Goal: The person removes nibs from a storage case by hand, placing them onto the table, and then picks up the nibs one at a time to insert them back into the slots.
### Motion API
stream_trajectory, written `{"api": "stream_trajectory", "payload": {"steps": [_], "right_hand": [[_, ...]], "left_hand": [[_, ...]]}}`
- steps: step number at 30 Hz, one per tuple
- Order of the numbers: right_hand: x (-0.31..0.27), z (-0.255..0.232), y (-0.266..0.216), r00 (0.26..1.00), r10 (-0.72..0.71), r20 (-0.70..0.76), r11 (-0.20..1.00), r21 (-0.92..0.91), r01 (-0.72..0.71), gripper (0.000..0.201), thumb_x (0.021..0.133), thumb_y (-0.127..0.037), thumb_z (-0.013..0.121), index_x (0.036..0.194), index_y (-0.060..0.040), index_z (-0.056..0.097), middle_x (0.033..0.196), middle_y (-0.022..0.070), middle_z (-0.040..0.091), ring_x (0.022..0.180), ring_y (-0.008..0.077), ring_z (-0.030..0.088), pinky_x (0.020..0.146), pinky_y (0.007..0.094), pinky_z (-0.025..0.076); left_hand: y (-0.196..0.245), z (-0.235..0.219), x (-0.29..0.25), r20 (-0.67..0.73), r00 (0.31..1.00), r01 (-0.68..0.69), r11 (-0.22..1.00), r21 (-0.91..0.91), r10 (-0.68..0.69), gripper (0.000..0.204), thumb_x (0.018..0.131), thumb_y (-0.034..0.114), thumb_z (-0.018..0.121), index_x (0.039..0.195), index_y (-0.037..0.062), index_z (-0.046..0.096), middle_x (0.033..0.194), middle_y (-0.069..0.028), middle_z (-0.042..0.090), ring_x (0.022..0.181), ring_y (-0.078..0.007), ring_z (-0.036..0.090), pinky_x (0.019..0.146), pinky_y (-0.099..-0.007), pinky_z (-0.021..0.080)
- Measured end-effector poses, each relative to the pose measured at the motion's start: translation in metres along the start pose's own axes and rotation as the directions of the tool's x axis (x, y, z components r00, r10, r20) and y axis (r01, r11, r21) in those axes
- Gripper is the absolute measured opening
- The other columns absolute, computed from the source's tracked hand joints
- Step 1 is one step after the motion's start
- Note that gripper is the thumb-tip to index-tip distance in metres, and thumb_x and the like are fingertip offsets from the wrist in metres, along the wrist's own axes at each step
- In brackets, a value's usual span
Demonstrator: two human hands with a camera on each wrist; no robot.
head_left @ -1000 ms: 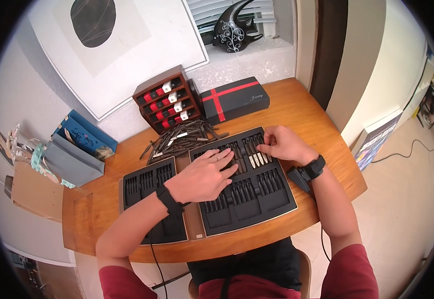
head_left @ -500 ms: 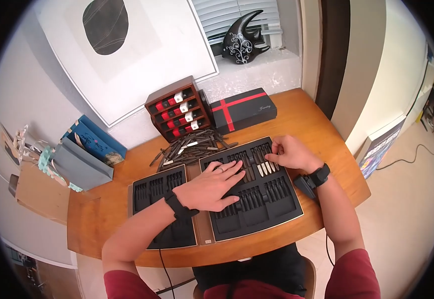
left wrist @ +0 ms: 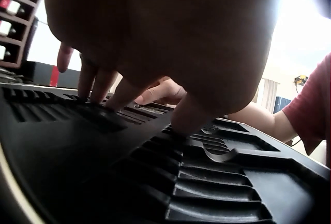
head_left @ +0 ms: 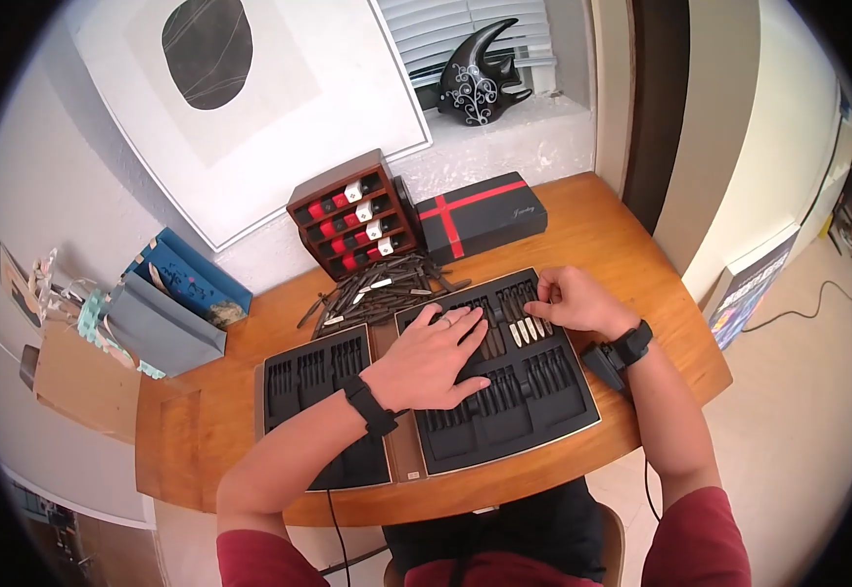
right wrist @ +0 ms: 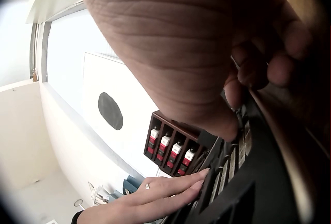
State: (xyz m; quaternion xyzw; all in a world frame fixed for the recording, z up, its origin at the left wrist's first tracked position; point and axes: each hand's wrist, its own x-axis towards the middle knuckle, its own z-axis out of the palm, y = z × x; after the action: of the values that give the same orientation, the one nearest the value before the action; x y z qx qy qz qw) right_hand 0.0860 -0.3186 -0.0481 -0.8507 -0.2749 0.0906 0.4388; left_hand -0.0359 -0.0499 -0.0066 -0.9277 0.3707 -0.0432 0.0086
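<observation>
A black slotted tray (head_left: pixel 509 428) fills the right half of an opened case. In its upper right section lie several slim dark pieces with pale ends (head_left: pixel 525 333). My right hand (head_left: pixel 582 301) is at the top of this row, thumb and curled fingers pinching a slim dark piece that they mostly hide. In the right wrist view, the thumb sits right against the row. My left hand (head_left: pixel 431 362) spreads over the tray's middle, fingertips on the slots and dark pieces near its upper centre. From the left wrist view, its thumb touches the divider beside ridged slots (left wrist: pixel 217 193).
The case's left half (head_left: pixel 352 450) holds more slots. Behind it lies a pile of slim dark pieces (head_left: pixel 377 293). A wooden rack (head_left: pixel 338 176) and a black box with red ribbon (head_left: pixel 492 213) stand at the back. Gift bags (head_left: pixel 171 323) are on the left.
The head view has shifted, carrying the scene right and slightly down. My left hand's fingers have flattened and spread across the tray. The right hand stays at the upper right row.
</observation>
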Motion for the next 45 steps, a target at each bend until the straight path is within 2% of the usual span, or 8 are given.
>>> {"api": "stream_trajectory", "payload": {"steps": [16, 18, 21, 24, 25, 40, 43, 45], "right_hand": [[0.000, -0.002, 0.001, 0.999, -0.045, 0.010, 0.999, -0.004, 0.045, 0.033, 0.089, -0.023, 0.085, 0.077, -0.0035, 0.062, 0.064, 0.0015, 0.060, 0.058, 0.0102, 0.053, 0.053, 0.0309, 0.042], [0.001, -0.003, 0.001, 1.000, -0.017, 0.019, 1.000, -0.001, 0.017, 0.032, 0.087, -0.024, 0.086, 0.077, -0.0022, 0.064, 0.067, 0.0069, 0.064, 0.061, 0.0163, 0.060, 0.056, 0.0341, 0.046], [0.003, -0.001, 0.004, 0.999, 0.030, 0.023, 0.999, 0.013, -0.030, 0.031, 0.085, -0.024, 0.086, 0.077, -0.0008, 0.067, 0.071, 0.0127, 0.069, 0.065, 0.0229, 0.066, 0.061, 0.0376, 0.051], [0.001, -0.003, 0.001, 1.000, 0.017, 0.026, 1.000, 0.010, -0.017, 0.032, 0.087, -0.023, 0.086, 0.077, -0.0026, 0.064, 0.068, 0.0067, 0.064, 0.063, 0.0161, 0.060, 0.057, 0.0334, 0.046], [0.000, -0.003, -0.001, 1.000, -0.006, 0.030, 1.000, 0.010, 0.006, 0.032, 0.090, -0.022, 0.085, 0.077, -0.0045, 0.061, 0.064, 0.0002, 0.059, 0.060, 0.0090, 0.053, 0.054, 0.0289, 0.041], [-0.001, -0.005, -0.003, 1.000, 0.026, 0.017, 1.000, -0.005, -0.026, 0.031, 0.088, -0.023, 0.086, 0.078, -0.0029, 0.064, 0.066, 0.0042, 0.063, 0.061, 0.0125, 0.056, 0.056, 0.0320, 0.043], [0.001, -0.002, 0.003, 1.000, -0.024, 0.001, 1.000, -0.011, 0.024, 0.032, 0.088, -0.024, 0.086, 0.078, -0.0028, 0.064, 0.064, 0.0037, 0.060, 0.060, 0.0126, 0.055, 0.055, 0.0321, 0.043], [0.001, -0.001, 0.003, 1.000, -0.020, -0.004, 1.000, -0.005, 0.020, 0.033, 0.087, -0.024, 0.086, 0.077, -0.0027, 0.064, 0.064, 0.0037, 0.060, 0.060, 0.0129, 0.055, 0.055, 0.0323, 0.042]], "left_hand": [[0.001, 0.002, -0.002, 0.074, 0.995, 0.081, 0.991, -0.108, -0.074, 0.069, 0.107, 0.052, 0.055, 0.153, 0.0000, 0.052, 0.163, -0.0241, 0.044, 0.152, -0.0383, 0.041, 0.125, -0.0473, 0.029], [-0.017, -0.008, -0.002, 0.094, 0.990, 0.130, 0.911, -0.392, -0.101, 0.063, 0.106, 0.046, 0.060, 0.151, 0.0019, 0.055, 0.160, -0.0246, 0.048, 0.148, -0.0400, 0.046, 0.122, -0.0474, 0.034], [-0.058, -0.017, -0.010, -0.181, 0.944, 0.199, 0.915, -0.351, -0.275, 0.032, 0.095, 0.020, 0.072, 0.120, 0.0013, 0.071, 0.120, -0.0178, 0.069, 0.115, -0.0388, 0.065, 0.100, -0.0452, 0.054], [-0.100, -0.013, -0.029, -0.178, 0.876, 0.400, 0.883, -0.246, -0.447, 0.025, 0.092, 0.008, 0.075, 0.116, 0.0031, 0.074, 0.115, -0.0157, 0.070, 0.114, -0.0368, 0.065, 0.100, -0.0437, 0.053], [-0.106, -0.012, -0.029, -0.177, 0.878, 0.400, 0.884, -0.244, -0.445, 0.025, 0.092, 0.008, 0.075, 0.116, 0.0031, 0.074, 0.115, -0.0157, 0.070, 0.114, -0.0368, 0.065, 0.100, -0.0437, 0.053], [-0.109, 0.001, 0.007, 0.002, 0.910, 0.411, 0.900, -0.146, -0.415, 0.022, 0.088, 0.011, 0.081, 0.108, 0.0059, 0.076, 0.111, -0.0118, 0.070, 0.108, -0.0335, 0.067, 0.094, -0.0444, 0.055], [-0.111, 0.004, 0.004, -0.043, 0.914, 0.393, 0.905, -0.162, -0.404, 0.020, 0.088, 0.010, 0.081, 0.107, 0.0056, 0.076, 0.108, -0.0120, 0.070, 0.105, -0.0334, 0.067, 0.090, -0.0440, 0.056], [-0.115, 0.010, 0.001, -0.291, 0.913, 0.249, 0.955, -0.159, -0.286, 0.014, 0.089, 0.006, 0.078, 0.101, 0.0043, 0.074, 0.100, -0.0101, 0.070, 0.100, -0.0321, 0.068, 0.082, -0.0405, 0.058]]}}
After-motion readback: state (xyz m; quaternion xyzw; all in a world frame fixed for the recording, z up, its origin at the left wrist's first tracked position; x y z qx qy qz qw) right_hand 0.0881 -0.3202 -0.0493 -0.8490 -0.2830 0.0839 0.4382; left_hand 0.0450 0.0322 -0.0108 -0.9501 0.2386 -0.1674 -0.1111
